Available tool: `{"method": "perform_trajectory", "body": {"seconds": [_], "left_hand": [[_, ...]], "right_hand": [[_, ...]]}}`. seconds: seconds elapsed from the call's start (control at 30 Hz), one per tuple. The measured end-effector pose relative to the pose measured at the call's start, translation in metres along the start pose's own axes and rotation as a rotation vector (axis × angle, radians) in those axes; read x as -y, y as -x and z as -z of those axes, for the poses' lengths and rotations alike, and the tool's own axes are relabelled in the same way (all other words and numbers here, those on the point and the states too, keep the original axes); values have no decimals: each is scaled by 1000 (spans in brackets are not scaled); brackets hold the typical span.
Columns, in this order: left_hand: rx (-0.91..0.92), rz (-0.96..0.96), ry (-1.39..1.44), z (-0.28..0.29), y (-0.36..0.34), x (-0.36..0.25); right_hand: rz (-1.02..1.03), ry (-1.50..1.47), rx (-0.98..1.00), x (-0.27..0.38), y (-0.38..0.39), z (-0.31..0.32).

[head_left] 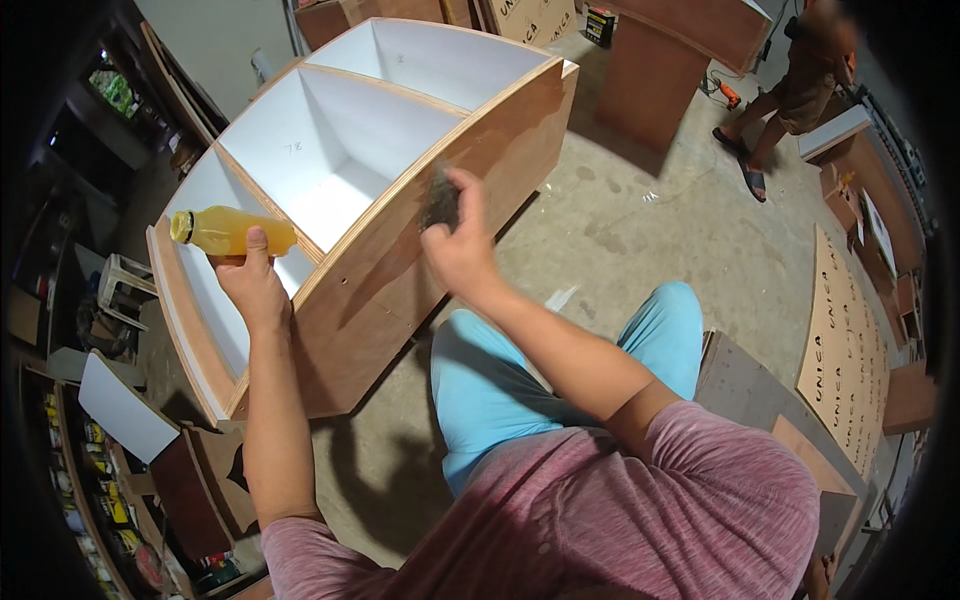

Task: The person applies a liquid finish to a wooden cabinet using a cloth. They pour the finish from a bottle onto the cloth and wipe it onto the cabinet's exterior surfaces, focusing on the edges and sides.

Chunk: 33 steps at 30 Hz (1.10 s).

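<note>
A wooden cabinet (pixel 515 150) with white-lined compartments lies in front of me, its openings facing up. My left hand (pixel 252 290) is wrapped around a clear bottle of yellow liquid (pixel 225 230), held sideways above the cabinet's near-left compartment. My right hand (pixel 462 245) grips a dark wad (pixel 438 205), blurred by motion, at the brown side panel nearest me. Whether it is cloth or steel wool I cannot tell. Along that panel, a darker, wet-looking patch (pixel 385 275) spreads from the upper edge; the wood below it is paler.
Another person (pixel 790 100) stands at the far right, near an orange power tool (pixel 730 95). Brown panels (pixel 650 90) stand behind the cabinet. A lettered board (pixel 840 350) leans at right. At left are a white stool (pixel 125 290) and shelves of containers (pixel 100 480).
</note>
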<state>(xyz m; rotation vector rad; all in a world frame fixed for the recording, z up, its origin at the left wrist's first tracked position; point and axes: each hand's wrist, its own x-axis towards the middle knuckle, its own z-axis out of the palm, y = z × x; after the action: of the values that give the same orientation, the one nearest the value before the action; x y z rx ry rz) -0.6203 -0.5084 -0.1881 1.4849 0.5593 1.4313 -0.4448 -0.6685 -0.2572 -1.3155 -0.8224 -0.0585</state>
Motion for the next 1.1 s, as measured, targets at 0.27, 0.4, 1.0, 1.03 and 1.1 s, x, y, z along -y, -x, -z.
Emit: {"method": "perform_trajectory", "body": {"seconds": [0.27, 0.4, 1.0, 1.03, 1.1], "left_hand": [[-13, 55, 18, -4, 11, -10], [-33, 70, 43, -6, 5, -11], [-38, 47, 36, -9, 7, -12], [-37, 55, 43, -11, 8, -12], [-33, 71, 55, -14, 10, -13]], "right_hand": [[-297, 53, -45, -22, -35, -16], [-140, 130, 17, 24, 6, -50], [-346, 81, -287, -187, -125, 108], [-407, 19, -293, -177, -127, 108], [-426, 106, -223, -184, -135, 103]]}}
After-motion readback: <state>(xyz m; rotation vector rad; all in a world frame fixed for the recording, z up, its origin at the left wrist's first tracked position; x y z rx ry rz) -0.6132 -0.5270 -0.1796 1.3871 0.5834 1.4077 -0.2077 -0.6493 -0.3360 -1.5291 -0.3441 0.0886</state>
